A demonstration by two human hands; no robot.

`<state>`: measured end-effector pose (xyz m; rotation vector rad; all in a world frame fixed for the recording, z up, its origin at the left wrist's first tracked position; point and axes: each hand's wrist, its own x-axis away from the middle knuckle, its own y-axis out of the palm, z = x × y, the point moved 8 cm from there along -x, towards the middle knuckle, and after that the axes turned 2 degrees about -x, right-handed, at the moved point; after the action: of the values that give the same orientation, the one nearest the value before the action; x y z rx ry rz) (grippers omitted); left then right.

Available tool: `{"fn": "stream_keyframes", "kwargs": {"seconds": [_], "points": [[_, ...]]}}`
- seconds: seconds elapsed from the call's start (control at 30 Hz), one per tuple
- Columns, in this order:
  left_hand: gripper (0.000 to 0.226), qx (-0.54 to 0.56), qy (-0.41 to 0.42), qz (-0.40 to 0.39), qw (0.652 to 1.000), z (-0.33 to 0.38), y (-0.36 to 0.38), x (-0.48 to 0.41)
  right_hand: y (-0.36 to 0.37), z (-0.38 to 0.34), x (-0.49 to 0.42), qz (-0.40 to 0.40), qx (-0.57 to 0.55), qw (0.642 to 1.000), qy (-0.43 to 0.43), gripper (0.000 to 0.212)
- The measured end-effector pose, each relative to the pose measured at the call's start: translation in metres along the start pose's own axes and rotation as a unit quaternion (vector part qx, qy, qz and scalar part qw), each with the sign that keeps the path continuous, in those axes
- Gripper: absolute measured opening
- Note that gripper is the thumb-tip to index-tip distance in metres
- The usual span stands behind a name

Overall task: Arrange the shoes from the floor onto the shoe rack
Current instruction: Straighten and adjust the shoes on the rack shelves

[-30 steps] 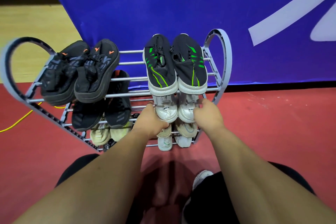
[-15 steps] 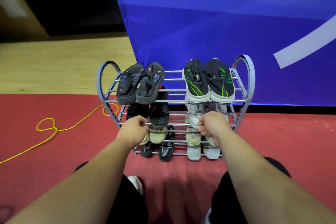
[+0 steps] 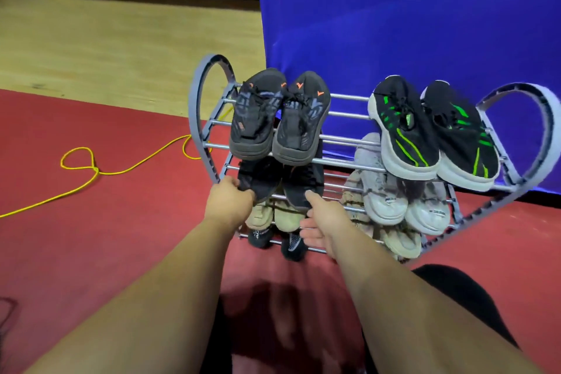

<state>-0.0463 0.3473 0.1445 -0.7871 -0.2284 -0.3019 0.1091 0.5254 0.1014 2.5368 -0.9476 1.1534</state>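
Indoor sports hall, red court flooring (image 3: pixel 91 252), pale wood boards (image 3: pixel 121 48), blue banner backdrop (image 3: pixel 394 24)

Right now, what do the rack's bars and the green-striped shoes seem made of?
Rack bars: likely metal tube, silvery and glossy, with bright glints. Green-striped shoes: apparently black knit fabric, matte weave texture; white soles look like rubber or foam.

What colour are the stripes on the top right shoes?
Bright green on black shoes; head view.
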Motion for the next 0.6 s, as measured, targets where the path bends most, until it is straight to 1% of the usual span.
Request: {"fn": "stream_keyframes", "kwargs": {"seconds": [0.03, 0.1, 0.13, 0.17, 0.27, 0.33, 0.4, 0.5, 0.6], "points": [[0.042, 0.030, -0.048, 0.009, 0.998, -0.007, -0.001, -0.006, 0.005, 0.003, -0.005, 0.003, -0.009, 1.000, 0.019, 0.052], [0.059, 0.114, -0.127, 0.005, 0.985, -0.019, 0.005, -0.014, 0.013, 0.008, -0.014, 0.017, -0.046, 0.997, 0.052, 0.057], [0.063, 0.160, -0.153, -0.007, 0.975, -0.022, 0.010, -0.014, 0.015, 0.009, -0.017, 0.023, -0.062, 0.996, 0.067, 0.058], [0.062, 0.198, -0.171, -0.022, 0.965, -0.023, 0.017, -0.014, 0.018, 0.010, -0.019, 0.025, -0.077, 0.993, 0.081, 0.059], [0.043, 0.255, -0.189, -0.061, 0.946, -0.019, 0.035, -0.013, 0.027, 0.015, -0.024, 0.013, -0.096, 0.989, 0.112, 0.063], [0.052, 0.283, -0.195, -0.074, 0.936, -0.017, 0.045, -0.015, 0.032, 0.018, -0.027, 0.006, -0.095, 0.989, 0.112, 0.063], [0.054, 0.295, -0.202, -0.070, 0.931, -0.016, 0.048, -0.015, 0.035, 0.016, -0.029, -0.001, -0.107, 0.990, 0.089, 0.052], [0.056, 0.307, -0.204, -0.062, 0.928, -0.013, 0.048, -0.015, 0.036, 0.010, -0.027, -0.015, -0.167, 0.984, 0.060, 0.034], [0.054, 0.302, -0.196, -0.056, 0.931, -0.009, 0.048, -0.013, 0.036, 0.002, -0.020, -0.033, -0.218, 0.975, 0.040, 0.026]]}}
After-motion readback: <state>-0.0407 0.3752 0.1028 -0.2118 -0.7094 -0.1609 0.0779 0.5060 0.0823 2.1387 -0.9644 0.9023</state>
